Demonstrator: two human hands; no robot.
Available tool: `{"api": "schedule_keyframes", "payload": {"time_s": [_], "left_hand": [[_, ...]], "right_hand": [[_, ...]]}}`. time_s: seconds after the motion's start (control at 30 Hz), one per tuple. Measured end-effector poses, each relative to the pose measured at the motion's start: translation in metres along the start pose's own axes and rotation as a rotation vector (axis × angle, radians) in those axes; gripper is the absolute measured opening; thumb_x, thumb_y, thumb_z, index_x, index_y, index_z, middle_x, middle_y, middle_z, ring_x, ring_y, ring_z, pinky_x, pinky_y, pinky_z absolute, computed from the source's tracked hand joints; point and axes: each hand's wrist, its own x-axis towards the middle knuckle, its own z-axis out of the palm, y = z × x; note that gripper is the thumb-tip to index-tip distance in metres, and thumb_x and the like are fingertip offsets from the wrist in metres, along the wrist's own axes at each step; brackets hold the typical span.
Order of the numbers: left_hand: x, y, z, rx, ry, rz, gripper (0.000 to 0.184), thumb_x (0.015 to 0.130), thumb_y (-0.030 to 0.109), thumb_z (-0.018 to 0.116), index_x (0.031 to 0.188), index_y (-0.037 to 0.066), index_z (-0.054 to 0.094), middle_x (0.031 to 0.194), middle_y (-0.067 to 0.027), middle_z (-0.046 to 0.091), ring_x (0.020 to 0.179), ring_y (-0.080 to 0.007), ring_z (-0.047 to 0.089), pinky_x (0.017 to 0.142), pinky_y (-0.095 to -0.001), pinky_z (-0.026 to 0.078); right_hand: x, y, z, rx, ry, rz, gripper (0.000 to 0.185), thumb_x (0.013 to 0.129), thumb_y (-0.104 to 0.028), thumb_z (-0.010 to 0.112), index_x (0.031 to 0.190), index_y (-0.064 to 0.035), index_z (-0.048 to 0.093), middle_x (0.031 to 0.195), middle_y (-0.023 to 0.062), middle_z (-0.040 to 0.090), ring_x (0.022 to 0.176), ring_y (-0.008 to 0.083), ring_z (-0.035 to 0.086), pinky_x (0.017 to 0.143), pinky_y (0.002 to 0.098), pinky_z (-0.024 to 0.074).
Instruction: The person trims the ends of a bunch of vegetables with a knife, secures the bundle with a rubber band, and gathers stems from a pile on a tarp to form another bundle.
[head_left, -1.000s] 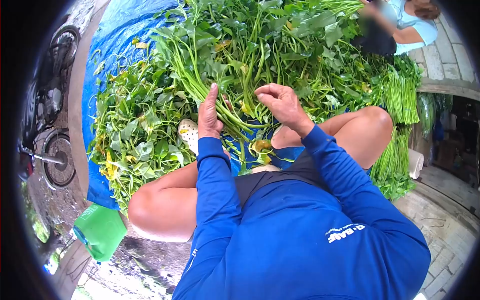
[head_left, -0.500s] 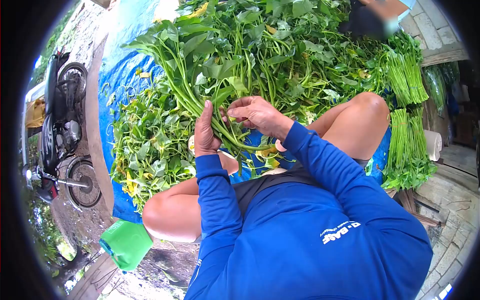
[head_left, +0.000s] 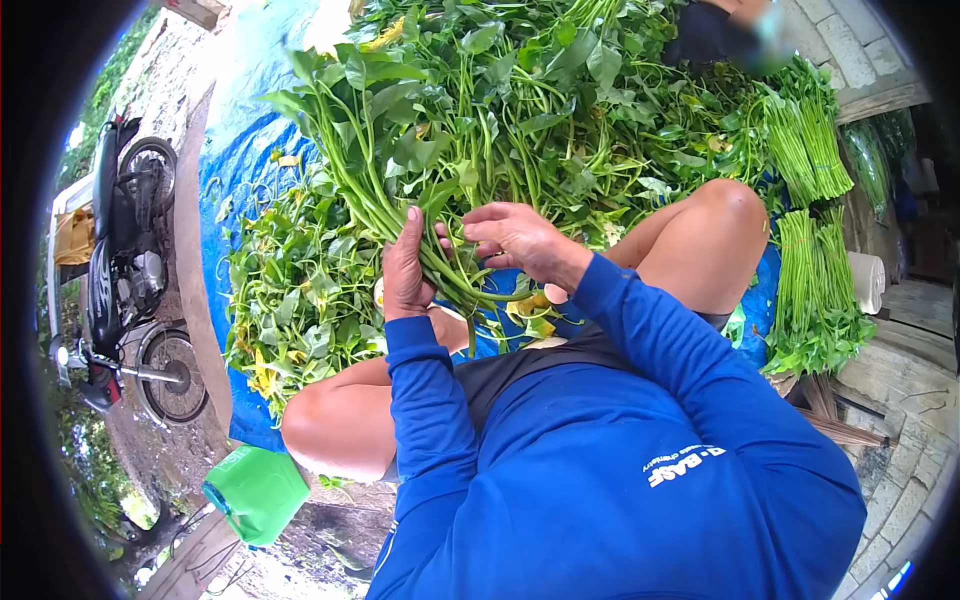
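Note:
A bunch of leafy green stems (head_left: 365,190) lies in my left hand (head_left: 407,272), whose thumb points up and whose fingers curl round the lower stems. The leaves fan out up and to the left, while the cut ends bend to the right above my lap. Just right of the bunch is my right hand (head_left: 525,242), its fingers slightly bent and apart, with nothing visible in them. A wide heap of loose greens (head_left: 590,130) spreads beyond both hands over a blue tarp (head_left: 245,150).
Tied bundles of stems (head_left: 800,260) are stacked at the right. At bottom left sits a green plastic container (head_left: 258,494). A motorcycle (head_left: 120,260) stands at the far left. Part of another person (head_left: 712,35) shows at the top right. Thin sticks (head_left: 840,428) lie at the lower right.
My right hand moved left, close to the bunch, and its fingers have since spread a little. My left hand keeps the bunch. The camera view shifted, showing more of the motorcycle and bundles.

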Motion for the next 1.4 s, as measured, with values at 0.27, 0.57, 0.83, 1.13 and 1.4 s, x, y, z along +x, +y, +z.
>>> {"api": "schedule_keyframes", "payload": {"time_s": [0.27, 0.57, 0.83, 1.13, 1.4], "left_hand": [[0.002, -0.007, -0.005, 0.027, 0.031, 0.010, 0.031, 0.103, 0.038, 0.073, 0.115, 0.011, 0.063, 0.090, -0.0045, 0.070, 0.070, -0.0130, 0.068, 0.060, -0.0258, 0.057], [0.010, -0.009, -0.012, -0.077, 0.066, 0.019, 0.028, 0.104, 0.036, 0.073, 0.113, 0.012, 0.064, 0.087, -0.0031, 0.068, 0.069, -0.0128, 0.065, 0.059, -0.0255, 0.056], [0.016, -0.006, -0.014, -0.094, 0.156, -0.018, 0.030, 0.099, 0.040, 0.078, 0.111, 0.016, 0.066, 0.081, -0.0007, 0.069, 0.065, -0.0115, 0.066, 0.056, -0.0268, 0.057], [0.031, -0.020, -0.028, -0.299, 0.095, -0.097, 0.034, 0.099, 0.045, 0.077, 0.112, 0.018, 0.061, 0.082, 0.0014, 0.068, 0.066, -0.0109, 0.066, 0.058, -0.0271, 0.058], [0.020, -0.002, -0.019, -0.258, -0.045, -0.050, 0.042, 0.105, 0.051, 0.066, 0.118, 0.011, 0.065, 0.087, -0.0009, 0.068, 0.069, -0.0114, 0.066, 0.060, -0.0273, 0.059]], "right_hand": [[0.011, 0.019, -0.009, 0.106, -0.044, -0.082, 0.031, 0.096, -0.017, 0.080, 0.124, -0.0108, 0.067, 0.114, 0.0030, 0.072, 0.100, 0.0138, 0.067, 0.079, 0.0300, 0.0544], [-0.025, 0.026, -0.011, 0.243, -0.163, -0.350, 0.015, 0.107, -0.011, 0.065, 0.121, -0.0164, 0.059, 0.123, 0.0078, 0.074, 0.118, 0.0175, 0.069, 0.097, 0.0360, 0.0583], [-0.071, 0.025, -0.008, 0.021, -0.377, -0.518, 0.019, 0.108, -0.005, 0.061, 0.127, -0.0036, 0.057, 0.121, 0.0104, 0.071, 0.116, 0.0154, 0.067, 0.102, 0.0338, 0.0543], [-0.125, 0.031, 0.000, -0.414, -0.324, -0.515, 0.016, 0.105, -0.001, 0.066, 0.119, -0.0007, 0.072, 0.111, 0.0087, 0.073, 0.105, 0.0132, 0.070, 0.093, 0.0304, 0.0562], [-0.096, -0.015, 0.006, -0.162, -0.165, -0.421, 0.008, 0.102, -0.010, 0.070, 0.106, -0.0059, 0.065, 0.093, -0.0031, 0.065, 0.083, 0.0052, 0.059, 0.074, 0.0244, 0.0512]]}}
